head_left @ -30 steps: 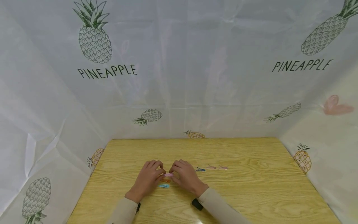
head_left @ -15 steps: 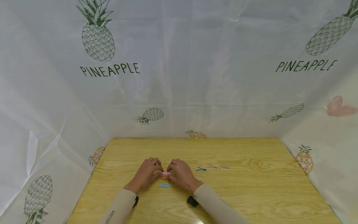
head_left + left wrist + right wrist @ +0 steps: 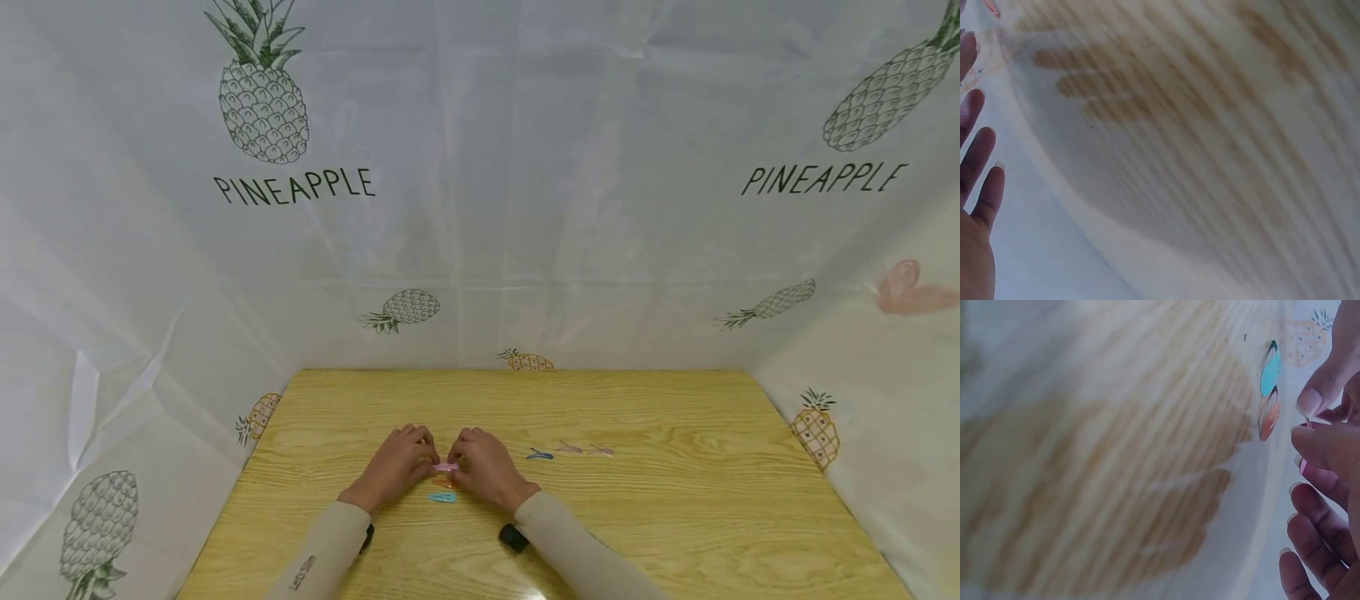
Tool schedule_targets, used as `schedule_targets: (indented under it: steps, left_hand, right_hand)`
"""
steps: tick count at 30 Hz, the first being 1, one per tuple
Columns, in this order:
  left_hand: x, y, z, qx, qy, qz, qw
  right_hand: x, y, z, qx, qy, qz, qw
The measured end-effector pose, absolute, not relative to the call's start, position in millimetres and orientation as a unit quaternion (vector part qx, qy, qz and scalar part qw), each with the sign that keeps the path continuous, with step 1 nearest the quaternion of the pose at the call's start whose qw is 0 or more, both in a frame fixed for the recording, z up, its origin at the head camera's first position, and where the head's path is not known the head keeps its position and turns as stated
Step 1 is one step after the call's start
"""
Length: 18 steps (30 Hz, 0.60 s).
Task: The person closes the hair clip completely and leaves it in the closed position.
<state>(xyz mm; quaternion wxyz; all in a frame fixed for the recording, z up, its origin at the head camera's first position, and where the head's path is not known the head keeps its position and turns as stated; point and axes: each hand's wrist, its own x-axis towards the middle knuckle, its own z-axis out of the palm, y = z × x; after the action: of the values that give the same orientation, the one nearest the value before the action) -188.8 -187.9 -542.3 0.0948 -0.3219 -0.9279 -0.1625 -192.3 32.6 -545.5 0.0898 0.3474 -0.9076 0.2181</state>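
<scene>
In the head view a pink snap hair clip [image 3: 446, 467] is held between both hands, just above the wooden table. My left hand [image 3: 397, 464] pinches its left end with thumb and forefinger, and my right hand [image 3: 483, 467] pinches the right end. Fingers cover much of the clip; only slivers of pink show in the right wrist view. Just nearer than the hands lie an orange hair clip [image 3: 1269, 415] and a turquoise hair clip [image 3: 442, 497], one below the other. At the left wrist view's edge, the other left fingers [image 3: 977, 159] are loosely spread.
To the right of the hands, a blue hair clip [image 3: 540, 455] and two pink hair clips, the nearer one [image 3: 570, 447] and the farther one [image 3: 600, 451], lie splayed in a row. Pineapple-printed white sheeting [image 3: 480, 208] rises behind and beside the wooden table [image 3: 675, 500].
The head view shifted slightly at first. Both hands keep their pinch on the pink clip, which has dipped slightly in the last half second. The other clips lie where they were.
</scene>
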Motion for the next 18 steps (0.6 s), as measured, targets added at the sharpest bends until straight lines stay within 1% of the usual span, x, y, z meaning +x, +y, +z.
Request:
schedule_targets:
  steps: [18]
  left_hand:
    - [-185.8,-187.5,-543.5,-0.334,-0.926,-0.146,0.098]
  right_hand:
    - [-195.9,33.3,-552.4,0.348,-0.913,0.203,0.065]
